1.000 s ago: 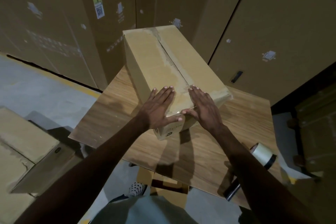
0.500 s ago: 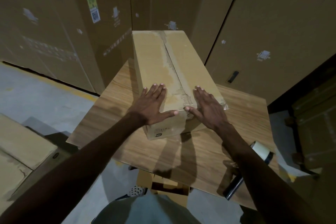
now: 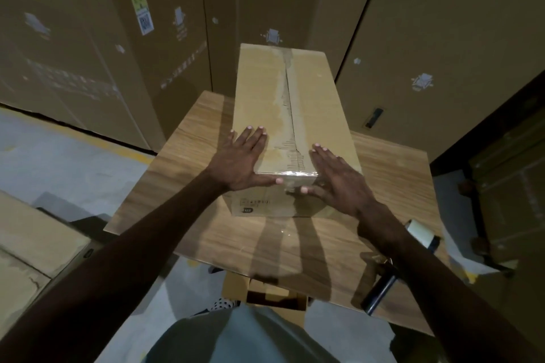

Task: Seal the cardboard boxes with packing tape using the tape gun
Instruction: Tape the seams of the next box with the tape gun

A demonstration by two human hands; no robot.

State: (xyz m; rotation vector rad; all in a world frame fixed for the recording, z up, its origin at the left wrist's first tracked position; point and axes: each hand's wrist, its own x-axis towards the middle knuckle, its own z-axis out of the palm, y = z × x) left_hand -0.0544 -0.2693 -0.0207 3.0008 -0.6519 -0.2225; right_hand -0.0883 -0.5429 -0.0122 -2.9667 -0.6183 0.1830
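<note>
A long closed cardboard box [image 3: 318, 103] lies lengthwise on a wooden table [image 3: 188, 186], with clear tape along its centre seam and over the near edge. My left hand [image 3: 241, 162] rests flat on the box's near left top, fingers spread, its thumb along the near edge. Flat on the near right corner lies my right hand [image 3: 336, 177], whose thumb touches the tape on the front face. A tape gun [image 3: 413, 247] with a whitish roll and a dark handle lies at the table's near right, partly hidden by my right forearm.
Tall cardboard cartons [image 3: 442, 38] stand close behind and beside the table. A flattened carton [image 3: 32, 247] lies on the grey floor at the left. A small open box [image 3: 274, 295] sits under the table's near edge. Dark boxes [image 3: 513, 186] stand at the right.
The box has turned clockwise on the table until it points straight away from me. Both hands stayed flat on its near end and moved with it.
</note>
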